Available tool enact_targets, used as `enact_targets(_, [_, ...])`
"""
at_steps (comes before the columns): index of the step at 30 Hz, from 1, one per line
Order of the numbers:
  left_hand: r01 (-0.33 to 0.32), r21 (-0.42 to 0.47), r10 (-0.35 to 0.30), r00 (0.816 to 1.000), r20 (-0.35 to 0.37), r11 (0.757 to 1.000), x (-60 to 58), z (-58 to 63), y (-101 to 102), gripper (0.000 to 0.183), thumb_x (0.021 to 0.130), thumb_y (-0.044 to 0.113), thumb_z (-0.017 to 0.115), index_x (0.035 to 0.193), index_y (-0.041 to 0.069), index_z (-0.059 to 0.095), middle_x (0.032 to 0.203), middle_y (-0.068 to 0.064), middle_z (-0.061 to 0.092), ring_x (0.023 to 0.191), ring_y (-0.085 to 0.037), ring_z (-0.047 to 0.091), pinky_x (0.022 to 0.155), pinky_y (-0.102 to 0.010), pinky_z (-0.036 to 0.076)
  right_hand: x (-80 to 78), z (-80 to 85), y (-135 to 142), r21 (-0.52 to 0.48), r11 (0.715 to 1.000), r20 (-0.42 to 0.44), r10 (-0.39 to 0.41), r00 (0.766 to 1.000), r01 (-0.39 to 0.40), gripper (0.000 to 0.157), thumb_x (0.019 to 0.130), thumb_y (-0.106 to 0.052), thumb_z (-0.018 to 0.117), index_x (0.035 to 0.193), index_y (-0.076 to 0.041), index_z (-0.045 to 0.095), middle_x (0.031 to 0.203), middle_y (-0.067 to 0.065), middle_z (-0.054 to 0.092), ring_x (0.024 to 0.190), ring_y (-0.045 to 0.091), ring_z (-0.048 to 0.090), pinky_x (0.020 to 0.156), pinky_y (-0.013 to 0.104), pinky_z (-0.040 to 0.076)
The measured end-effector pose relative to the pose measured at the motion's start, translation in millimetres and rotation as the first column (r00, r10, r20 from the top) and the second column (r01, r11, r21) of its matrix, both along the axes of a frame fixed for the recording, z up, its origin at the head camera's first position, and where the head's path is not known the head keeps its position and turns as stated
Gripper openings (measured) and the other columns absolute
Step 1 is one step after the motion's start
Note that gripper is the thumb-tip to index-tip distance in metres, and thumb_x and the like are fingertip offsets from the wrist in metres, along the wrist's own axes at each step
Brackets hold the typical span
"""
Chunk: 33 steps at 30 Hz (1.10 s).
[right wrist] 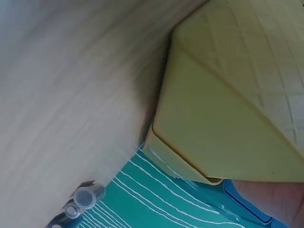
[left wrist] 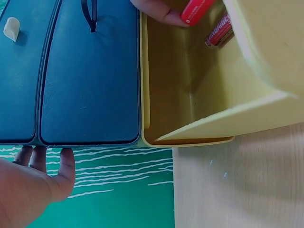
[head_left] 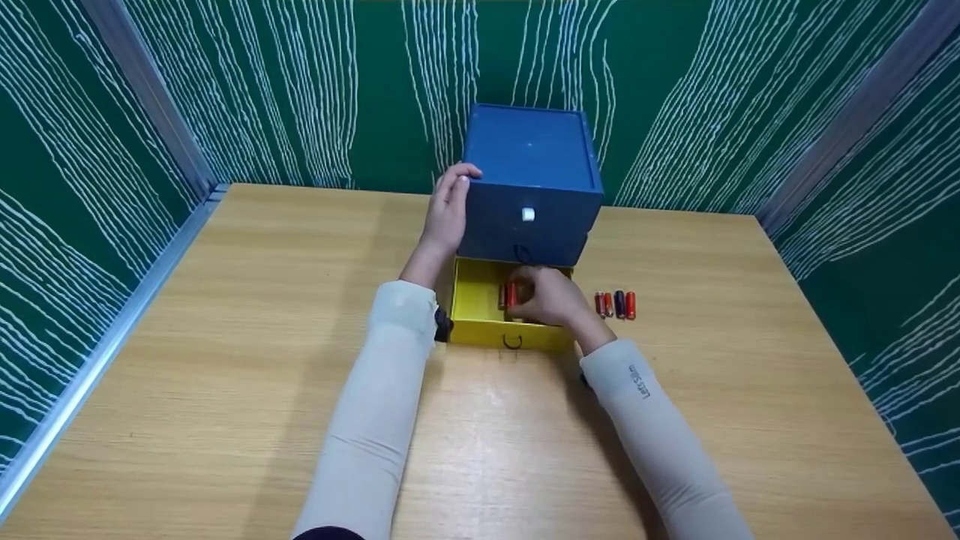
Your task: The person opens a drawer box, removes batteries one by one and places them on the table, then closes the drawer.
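Note:
A blue drawer box [head_left: 529, 150] stands on the table with its lowest, yellow drawer [head_left: 476, 332] pulled out. My left hand [head_left: 448, 210] rests against the box's left side, fingers extended along it; the left wrist view also shows the left hand [left wrist: 42, 183] touching that side. Inside the yellow drawer, my right hand [head_left: 553, 296] pinches a red battery [head_left: 512, 294], seen closer as a red battery [left wrist: 197, 10] in the left wrist view. Beside it in the drawer lies another battery [left wrist: 219, 31]. The right wrist view shows little of the right hand [right wrist: 268, 197].
Several batteries [head_left: 619, 304] lie in a row on the wooden table [head_left: 262, 337], right of the drawer. A white knob [head_left: 528, 214] and a dark loop pull [head_left: 522, 253] are on the box front. Green walls [head_left: 375, 97] with white lines surround the table.

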State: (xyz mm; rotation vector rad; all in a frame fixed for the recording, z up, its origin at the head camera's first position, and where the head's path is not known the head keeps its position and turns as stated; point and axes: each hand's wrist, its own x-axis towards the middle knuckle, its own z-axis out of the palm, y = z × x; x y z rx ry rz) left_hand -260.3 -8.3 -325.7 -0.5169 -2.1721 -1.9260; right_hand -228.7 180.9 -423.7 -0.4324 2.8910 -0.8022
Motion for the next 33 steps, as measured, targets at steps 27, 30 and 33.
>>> enact_targets(27, [-0.005,0.022,0.005,1.000,-0.002,1.000,-11.1,-9.6,0,0.027,0.097,0.024,0.025,0.109,0.017,0.048,0.127,0.004,0.038,0.119,-0.009,0.032,0.101,-0.030,0.025,13.2,12.0,6,-0.122,0.993,0.027,-0.007,1.000,0.010,0.044,0.063,-0.027,0.077,0.103,-0.019,0.058,0.100,-0.002,0.057,0.085,0.020,0.052,0.073,0.031,0.047])
enact_targets(30, [-0.010,0.015,0.010,1.000,-0.028,1.000,-21.1,-19.5,1,0.027,0.096,0.027,0.025,0.108,0.022,0.049,0.125,0.007,0.039,0.117,-0.007,0.033,0.100,-0.028,0.026,15.7,14.4,6,-0.117,0.993,0.031,-0.016,0.999,0.020,0.045,0.063,-0.026,0.076,0.104,-0.018,0.058,0.100,-0.001,0.057,0.087,0.020,0.052,0.075,0.032,0.046])
enact_targets(33, [-0.022,-0.005,0.022,0.999,-0.049,1.000,-24.3,-23.5,1,0.027,0.096,0.030,0.025,0.107,0.024,0.049,0.124,0.009,0.040,0.116,-0.005,0.033,0.099,-0.027,0.027,17.4,16.0,7,-0.110,0.994,0.020,-0.005,1.000,0.007,0.047,0.064,-0.027,0.076,0.105,-0.017,0.057,0.101,0.001,0.057,0.090,0.021,0.052,0.078,0.034,0.046])
